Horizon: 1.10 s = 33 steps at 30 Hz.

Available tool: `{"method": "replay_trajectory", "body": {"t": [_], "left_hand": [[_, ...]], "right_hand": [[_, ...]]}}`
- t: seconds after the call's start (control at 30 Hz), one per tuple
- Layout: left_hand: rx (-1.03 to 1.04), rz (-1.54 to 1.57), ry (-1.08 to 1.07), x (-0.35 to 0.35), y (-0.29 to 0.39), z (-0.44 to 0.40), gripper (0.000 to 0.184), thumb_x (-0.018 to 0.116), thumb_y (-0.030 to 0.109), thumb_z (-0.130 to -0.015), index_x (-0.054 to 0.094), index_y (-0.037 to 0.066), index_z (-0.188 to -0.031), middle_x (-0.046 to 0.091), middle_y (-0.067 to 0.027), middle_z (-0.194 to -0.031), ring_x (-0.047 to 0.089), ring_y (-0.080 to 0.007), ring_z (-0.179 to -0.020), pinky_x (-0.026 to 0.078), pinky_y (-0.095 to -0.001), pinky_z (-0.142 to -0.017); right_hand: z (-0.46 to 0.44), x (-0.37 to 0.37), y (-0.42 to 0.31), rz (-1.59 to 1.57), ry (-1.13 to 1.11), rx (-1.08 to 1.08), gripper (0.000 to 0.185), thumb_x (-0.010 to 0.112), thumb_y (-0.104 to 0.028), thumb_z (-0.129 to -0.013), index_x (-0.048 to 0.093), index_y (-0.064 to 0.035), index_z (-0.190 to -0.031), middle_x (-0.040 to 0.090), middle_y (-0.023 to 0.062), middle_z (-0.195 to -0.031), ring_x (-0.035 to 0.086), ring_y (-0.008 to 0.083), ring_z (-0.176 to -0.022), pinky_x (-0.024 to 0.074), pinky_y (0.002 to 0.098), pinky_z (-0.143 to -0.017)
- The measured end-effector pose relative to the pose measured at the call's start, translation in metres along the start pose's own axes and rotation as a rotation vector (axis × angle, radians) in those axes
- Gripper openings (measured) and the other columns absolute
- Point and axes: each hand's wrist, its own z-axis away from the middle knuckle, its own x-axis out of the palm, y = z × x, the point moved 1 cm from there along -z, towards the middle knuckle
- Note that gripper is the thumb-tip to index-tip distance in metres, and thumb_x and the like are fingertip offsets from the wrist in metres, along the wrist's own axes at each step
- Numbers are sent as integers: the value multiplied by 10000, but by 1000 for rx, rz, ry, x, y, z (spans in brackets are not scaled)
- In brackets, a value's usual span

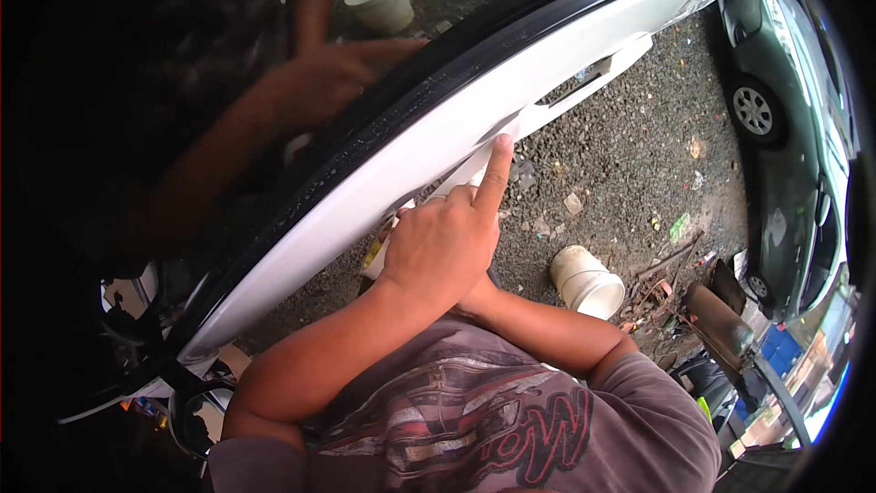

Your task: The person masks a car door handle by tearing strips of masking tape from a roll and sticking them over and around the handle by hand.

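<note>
Left hand (443,242), index finger (495,175) extended toward one o'clock, other fingers curled, any grip hidden, touched the white panel (511,91), where light, steady pressure seemed best.

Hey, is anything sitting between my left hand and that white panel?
Nothing visible stands between them: the left hand has its index fingertip apparently against the white panel.

grey shirt (474,415): red-outlined lettering (555,434), looks like "mo"; rest of word unreadable.
</note>
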Motion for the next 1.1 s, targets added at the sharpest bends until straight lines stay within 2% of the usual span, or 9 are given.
{"method": "replay_trajectory", "body": {"t": [0.27,0.33,0.37,0.63,1.1], "left_hand": [[-32,97,29,12,-1,-1,991,743,258,-979,153,121,-1763,753,-158,-917,766,-375,-756,635,-498,-676],[22,67,87,13,-3,-1,968,719,262,-988,160,66,-1753,726,-149,-813,757,-326,-673,633,-463,-591],[19,72,90,12,-3,0,968,719,262,-988,160,66,-1753,726,-149,-813,757,-326,-673,633,-463,-591],[-12,231,41,7,-4,0,944,711,257,-991,177,108,-1754,747,-172,-849,763,-370,-702,643,-501,-642],[-13,262,28,-1,-2,1,892,702,248,-996,233,78,-1736,752,-182,-851,771,-371,-741,657,-493,-668]], "right_hand": [[4,-3,-5,91,-1,5,542,746,-130,-1013,468,-16,-1464,599,131,-1328,603,241,-1240,526,406,-1046],[6,-2,-4,114,2,-3,547,747,-130,-1012,466,-16,-1467,596,132,-1332,600,244,-1246,524,407,-1051],[7,-2,-4,121,3,-4,549,748,-130,-1012,465,-16,-1468,594,132,-1335,599,245,-1249,523,408,-1054],[13,-3,-4,168,25,-15,567,751,-130,-1010,457,-15,-1481,583,135,-1353,589,255,-1273,513,413,-1073],[28,-5,-11,219,69,-5,600,758,-131,-1006,444,-15,-1504,564,139,-1385,572,274,-1315,497,422,-1107]]}}
